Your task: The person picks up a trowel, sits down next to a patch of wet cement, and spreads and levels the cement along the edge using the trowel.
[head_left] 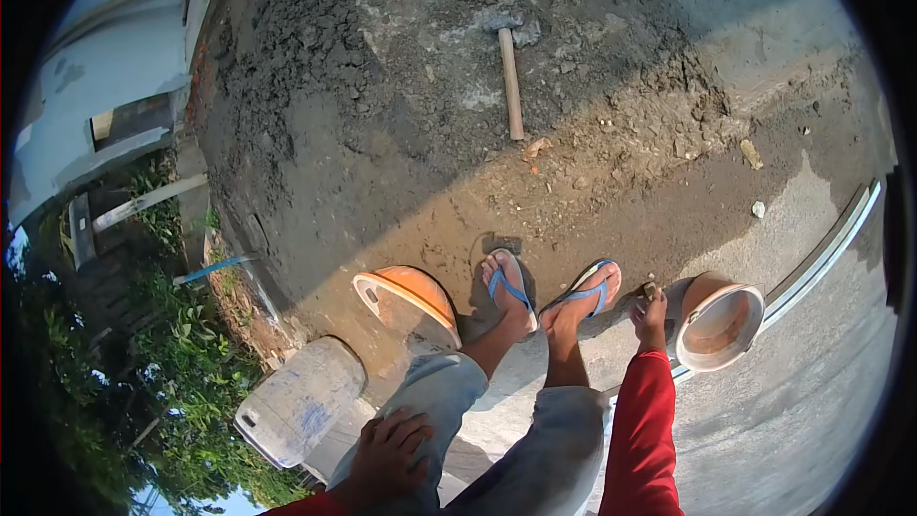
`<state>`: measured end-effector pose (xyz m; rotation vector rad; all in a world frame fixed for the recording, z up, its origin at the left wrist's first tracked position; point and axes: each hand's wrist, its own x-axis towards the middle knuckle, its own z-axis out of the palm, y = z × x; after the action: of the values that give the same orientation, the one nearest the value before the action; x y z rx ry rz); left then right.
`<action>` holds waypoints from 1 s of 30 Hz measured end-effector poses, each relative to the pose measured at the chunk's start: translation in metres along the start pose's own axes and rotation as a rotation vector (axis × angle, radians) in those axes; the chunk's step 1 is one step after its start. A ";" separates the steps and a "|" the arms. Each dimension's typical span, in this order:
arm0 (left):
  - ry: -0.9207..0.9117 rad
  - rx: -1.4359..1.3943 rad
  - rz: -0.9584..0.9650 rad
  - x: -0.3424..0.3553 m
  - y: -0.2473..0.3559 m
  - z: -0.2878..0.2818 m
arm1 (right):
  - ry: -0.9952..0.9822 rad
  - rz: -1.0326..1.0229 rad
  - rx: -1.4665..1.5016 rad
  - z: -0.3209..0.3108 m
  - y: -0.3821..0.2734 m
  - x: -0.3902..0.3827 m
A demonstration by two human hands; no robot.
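Note:
My left hand [390, 459] lies on my left thigh in jeans, its fingers stretched over the cloth and holding nothing. Low over the ground, my right hand [651, 317] pinches a small brownish stone [650, 289] at its fingertips. Just right of that hand is a dirty whitish bucket [754, 317], tilted with its mouth toward me and brown residue inside. Left of my sandalled feet [506, 287] rests an orange tub [413, 283] on its side. A hammer [511, 76] with a wooden handle and a grey head lies farther off on the rubble.
Dark broken soil [306, 67] and loose stones spread ahead. At the lower left sits a grey, blue-stained container [304, 403]. A pale pipe [826, 253] runs along the ground at the right. Leafy plants [181, 363] and a light wall [115, 57] border the left.

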<state>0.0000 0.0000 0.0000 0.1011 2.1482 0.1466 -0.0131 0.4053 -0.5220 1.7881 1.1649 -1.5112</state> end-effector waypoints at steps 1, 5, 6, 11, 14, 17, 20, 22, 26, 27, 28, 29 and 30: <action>-0.003 -0.028 0.003 0.001 0.005 0.000 | -0.038 -0.052 0.092 -0.019 -0.006 0.024; 0.019 -0.056 -0.014 -0.015 -0.001 -0.006 | 0.117 -0.137 0.355 0.001 0.020 0.014; 0.031 -0.060 -0.022 -0.016 -0.003 -0.003 | 0.208 -0.155 0.456 0.025 0.022 -0.008; 0.159 -0.095 0.057 -0.025 -0.009 0.004 | 0.177 -0.066 0.213 0.017 0.016 -0.143; 0.140 -0.252 0.091 -0.042 -0.030 0.017 | -0.159 -0.127 -0.086 0.010 -0.005 -0.241; 0.048 -0.340 0.181 -0.075 -0.050 0.011 | -0.366 -0.263 -0.411 -0.002 -0.038 -0.330; 0.028 -0.499 0.250 -0.096 -0.090 0.052 | -0.473 -0.223 -0.589 -0.004 -0.073 -0.411; 0.019 -0.771 0.301 -0.125 -0.110 0.059 | -0.499 -0.183 -0.699 -0.006 -0.107 -0.459; -0.049 -1.405 0.020 -0.201 -0.120 0.015 | -0.523 -0.133 -0.867 -0.008 -0.136 -0.536; -0.086 -1.525 -0.049 -0.219 -0.125 0.007 | -0.546 -0.115 -0.863 -0.011 -0.143 -0.543; -0.116 -1.688 -0.202 -0.244 -0.118 -0.015 | -0.520 -0.108 -0.879 -0.005 -0.147 -0.557; -0.120 -1.695 -0.200 -0.262 -0.114 -0.007 | -0.509 -0.090 -0.914 0.004 -0.143 -0.579; -0.085 -1.875 -0.230 -0.274 -0.112 0.004 | -0.468 -0.121 -0.911 -0.001 -0.139 -0.580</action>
<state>0.1516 -0.1455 0.2080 -1.1426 1.1733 1.7954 -0.1366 0.3138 0.0545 0.7281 1.3970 -1.0788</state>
